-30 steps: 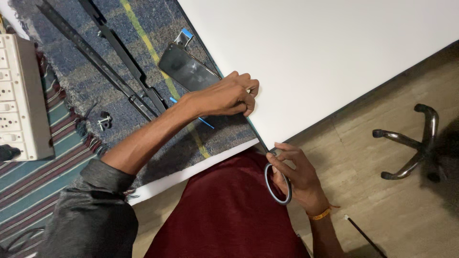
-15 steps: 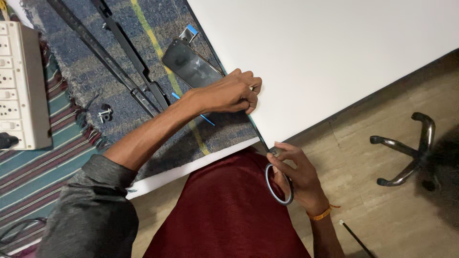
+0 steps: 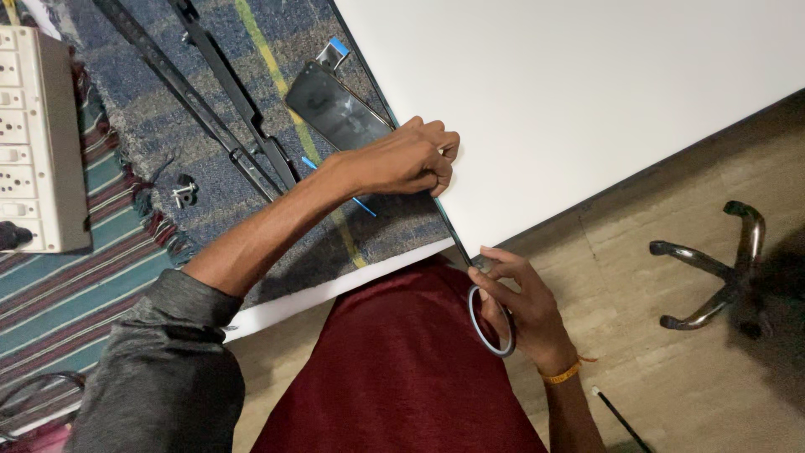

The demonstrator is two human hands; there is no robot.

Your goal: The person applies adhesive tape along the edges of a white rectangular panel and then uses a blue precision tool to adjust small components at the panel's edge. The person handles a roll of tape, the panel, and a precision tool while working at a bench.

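Note:
A large white panel [image 3: 570, 92] lies over a patterned mat [image 3: 251, 92]. My left hand [image 3: 407, 159] presses with closed fingers on the panel's dark left edge, pinching a thin strip of tape there. The strip runs down the edge to a blue tape roll [image 3: 490, 323], which my right hand [image 3: 524, 306] holds just below the panel's corner. A dark phone [image 3: 335, 109] lies on the mat just above my left hand.
Long black metal strips [image 3: 210, 101] lie across the mat. A white power strip [image 3: 38, 138] sits at the far left. A small metal clip [image 3: 184, 193] rests near the mat's fringe. A chair base [image 3: 713, 268] stands on the floor at right.
The view has shifted slightly. Both hands hold nearly the same places on the panel edge and the tape roll.

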